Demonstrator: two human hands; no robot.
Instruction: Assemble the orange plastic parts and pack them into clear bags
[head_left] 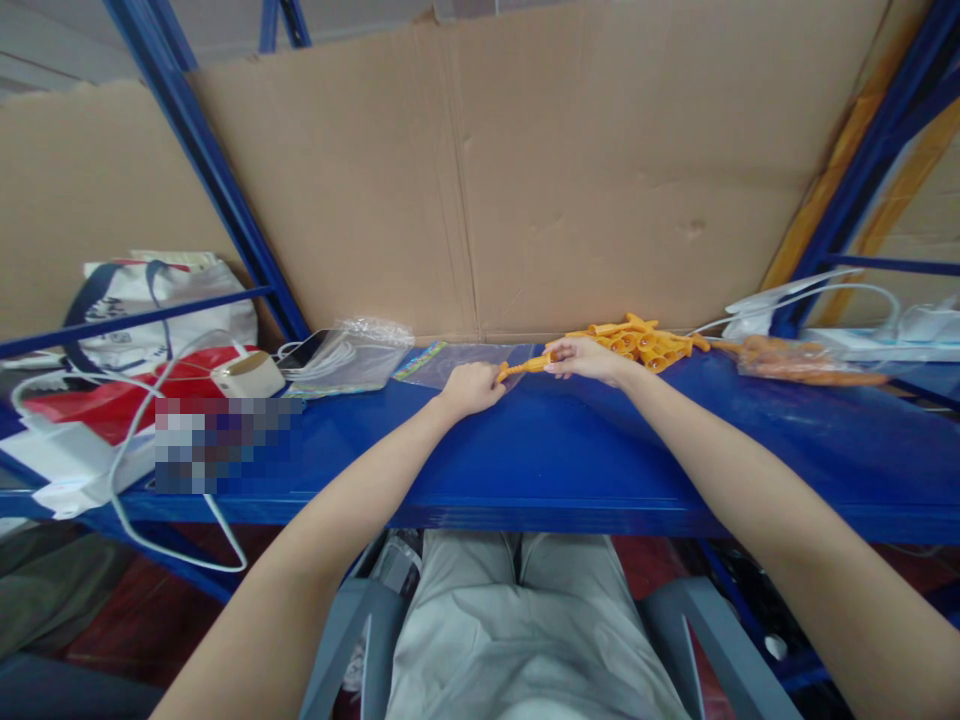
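Observation:
A slim orange plastic piece (pixel 531 365) spans the gap between my hands, just above the blue shelf (pixel 555 455). My left hand (pixel 472 388) is closed around its left end. At its right end, my right hand (pixel 581 357) pinches it between thumb and fingers. Whether it is one part or two joined parts, I cannot tell. Beside and behind my right hand lies a pile of similar orange pieces (pixel 651 345), some showing hollow round ends. A flat clear plastic bag (pixel 442 367) with a printed strip lies behind my left hand.
More clear bags (pixel 358 362) lie to the left, near a white charger (pixel 247 376), loose cables and a red item (pixel 112 405). A bag of orange pieces (pixel 806 362) sits at right. Cardboard (pixel 480 170) stands behind; blue posts (pixel 225 180) frame the shelf.

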